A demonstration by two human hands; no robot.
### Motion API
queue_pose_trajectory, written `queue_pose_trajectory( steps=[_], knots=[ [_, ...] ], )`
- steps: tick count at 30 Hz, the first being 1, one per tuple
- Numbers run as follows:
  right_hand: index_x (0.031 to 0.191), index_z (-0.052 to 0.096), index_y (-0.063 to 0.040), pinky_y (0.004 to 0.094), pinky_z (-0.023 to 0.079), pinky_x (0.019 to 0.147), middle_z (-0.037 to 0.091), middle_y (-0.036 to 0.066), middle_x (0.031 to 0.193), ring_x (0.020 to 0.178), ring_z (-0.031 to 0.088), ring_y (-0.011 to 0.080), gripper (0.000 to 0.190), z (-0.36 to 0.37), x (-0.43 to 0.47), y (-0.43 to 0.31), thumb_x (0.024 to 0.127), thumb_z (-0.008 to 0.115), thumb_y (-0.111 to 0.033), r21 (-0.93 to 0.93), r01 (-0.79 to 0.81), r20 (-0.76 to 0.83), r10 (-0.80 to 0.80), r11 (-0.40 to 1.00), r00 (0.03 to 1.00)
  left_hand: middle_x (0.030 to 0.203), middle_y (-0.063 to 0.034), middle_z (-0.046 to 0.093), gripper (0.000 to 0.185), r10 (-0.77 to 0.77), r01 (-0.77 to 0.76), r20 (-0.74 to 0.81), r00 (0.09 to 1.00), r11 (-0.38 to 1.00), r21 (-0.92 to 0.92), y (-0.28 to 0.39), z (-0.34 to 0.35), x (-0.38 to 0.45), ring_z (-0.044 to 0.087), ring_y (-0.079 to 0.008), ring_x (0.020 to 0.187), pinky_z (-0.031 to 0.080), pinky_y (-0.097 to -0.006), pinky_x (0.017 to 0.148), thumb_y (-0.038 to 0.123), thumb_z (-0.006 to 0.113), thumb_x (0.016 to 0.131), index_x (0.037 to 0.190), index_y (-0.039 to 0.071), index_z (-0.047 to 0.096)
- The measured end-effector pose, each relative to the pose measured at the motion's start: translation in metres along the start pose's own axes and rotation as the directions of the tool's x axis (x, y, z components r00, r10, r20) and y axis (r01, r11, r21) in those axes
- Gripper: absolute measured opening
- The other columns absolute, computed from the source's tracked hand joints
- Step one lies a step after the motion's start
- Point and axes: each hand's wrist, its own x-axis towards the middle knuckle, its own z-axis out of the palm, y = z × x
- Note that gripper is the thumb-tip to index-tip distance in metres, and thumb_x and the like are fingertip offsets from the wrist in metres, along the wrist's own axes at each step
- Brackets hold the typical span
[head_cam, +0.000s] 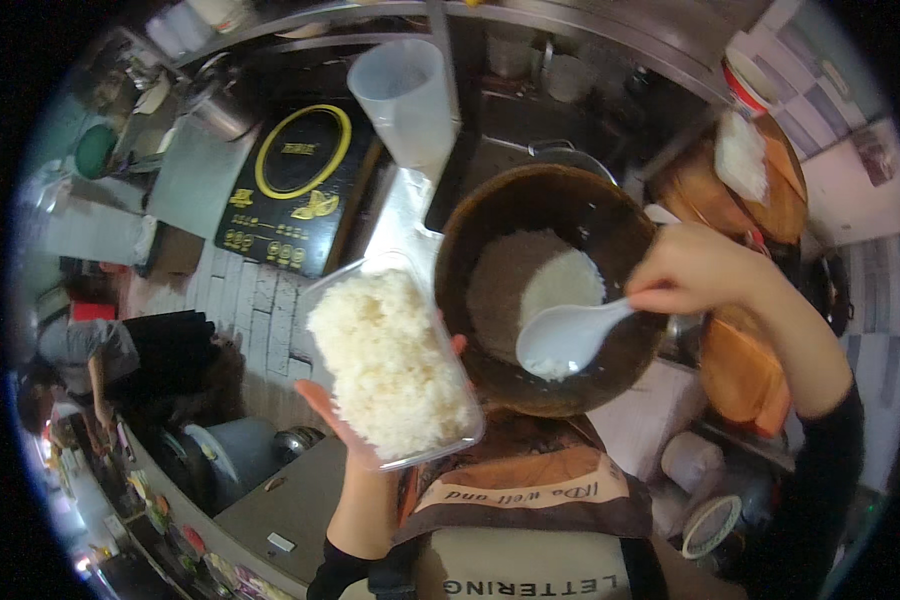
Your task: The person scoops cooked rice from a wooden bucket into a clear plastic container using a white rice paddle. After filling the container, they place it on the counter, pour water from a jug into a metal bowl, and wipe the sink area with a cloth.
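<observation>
My left hand (pixel 360 442) supports a clear plastic container (pixel 476 420) from below. White cooked rice (pixel 390 360) is heaped in it up to the rim. In my right hand (pixel 690 270) is the handle of a white rice paddle (pixel 570 334), whose broad blade hangs over a deep wooden tub (pixel 457 247). A few grains cling near the blade's tip. Rice (pixel 562 281) covers the bottom of the tub, partly in shadow. The paddle hides some of that rice, and the container hides most of my left palm and fingers.
A black induction cooktop (pixel 292 187) lies left of a translucent plastic jug (pixel 412 97). Another rice-filled container (pixel 742 157) rests on a round wooden lid (pixel 787 180) at the upper right. Further left, a person (pixel 97 352) stands near a counter holding food. A large grey bin (pixel 232 450) stands below.
</observation>
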Motion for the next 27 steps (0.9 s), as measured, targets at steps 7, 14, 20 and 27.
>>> queue_pose_trajectory(
  steps=[7, 14, 20, 27],
  knots=[
    [0.099, 0.062, -0.001, 0.0313, 0.04, 0.046, 0.051, 0.007, 0.062, 0.052, 0.053, 0.0213, 0.023, -0.005, -0.054, -0.117, 0.08, 0.055, -0.008, -0.073, -0.049, -0.661, -0.012, 0.996, 0.751, 0.144, -0.0152, 0.027, 0.102, -0.164, 0.218, 0.193, 0.967, 0.928, -0.303, -0.004, 0.017, 0.007, 0.035, -0.0367, 0.127, 0.031, -0.0548, 0.102, 0.08, 0.043, 0.068, 0.143, 0.015, 0.017],
    [0.105, 0.058, 0.003, 0.035, 0.043, 0.051, 0.051, 0.01, 0.066, 0.058, 0.054, 0.0242, 0.027, 0.02, -0.085, -0.161, 0.08, 0.057, -0.007, 0.019, -0.429, -0.721, 0.31, 0.903, 0.62, 0.142, -0.0155, 0.03, 0.104, -0.39, 0.381, 0.101, 0.915, 0.919, 0.095, -0.035, 0.039, 0.026, 0.036, -0.0365, 0.126, 0.03, -0.0551, 0.102, 0.08, 0.047, 0.065, 0.141, 0.014, 0.023],
    [0.094, 0.057, -0.001, 0.0345, 0.045, 0.056, 0.057, 0.011, 0.07, 0.063, 0.058, 0.023, 0.013, 0.035, -0.15, -0.112, 0.087, 0.054, -0.011, 0.396, -0.141, -0.675, 0.392, 0.907, 0.625, 0.144, -0.0169, 0.024, 0.114, -0.436, 0.423, 0.138, 0.889, 0.899, 0.114, -0.092, 0.069, 0.041, 0.032, -0.0374, 0.128, 0.03, -0.0528, 0.103, 0.084, 0.046, 0.06, 0.143, 0.012, 0.016],
    [0.086, 0.044, -0.003, 0.0216, 0.031, 0.048, 0.042, -0.001, 0.064, 0.054, 0.038, 0.007, 0.016, 0.094, -0.285, -0.028, 0.096, 0.04, -0.016, 0.894, 0.362, -0.398, 0.842, 0.265, 0.364, 0.145, -0.0125, 0.025, 0.107, -0.648, 0.596, 0.055, 0.759, 0.727, 0.341, -0.246, 0.109, 0.077, 0.032, -0.0373, 0.128, 0.023, -0.0605, 0.103, 0.083, 0.044, 0.063, 0.143, 0.018, 0.019]
  ],
)
